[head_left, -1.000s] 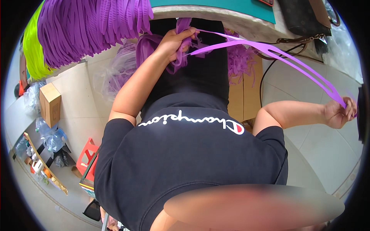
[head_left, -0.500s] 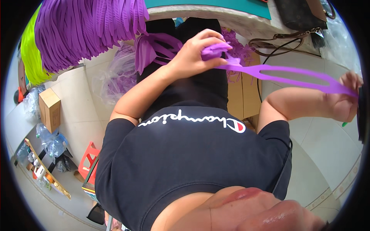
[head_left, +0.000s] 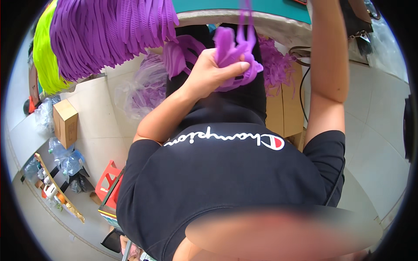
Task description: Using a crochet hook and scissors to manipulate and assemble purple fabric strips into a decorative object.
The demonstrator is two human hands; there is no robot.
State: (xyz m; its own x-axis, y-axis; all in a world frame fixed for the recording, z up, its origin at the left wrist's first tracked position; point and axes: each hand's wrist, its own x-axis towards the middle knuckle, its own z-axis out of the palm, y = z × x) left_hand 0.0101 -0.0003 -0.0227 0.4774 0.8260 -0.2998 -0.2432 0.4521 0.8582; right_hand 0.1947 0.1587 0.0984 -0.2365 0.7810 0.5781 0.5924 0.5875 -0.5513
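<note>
right arm (head_left: 329, 56) swung forward | hands (head_left: 209, 73): left grips bunched purple straps (head_left: 226, 45)

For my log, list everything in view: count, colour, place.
Held strips: several, purple, centre
Hanging strips: many, purple, upper left
Lime strips: many, green, far left
Loose strips: several, purple, upper centre
Scraps: many, purple, right of centre
Table: one, teal-topped, top edge
Clear bag: one, transparent, left of centre
Cartons: at least two, brown, either side
Handbag: one, dark brown, upper right
Cable: one, black, right
Stool: one, red, lower left
Clutter: uncounted, mixed, lower left
Shirt: one, black, centre
Right forearm: one, upper right
Left hand: one, gripping held strips, centre
Right hand: unseen
</note>
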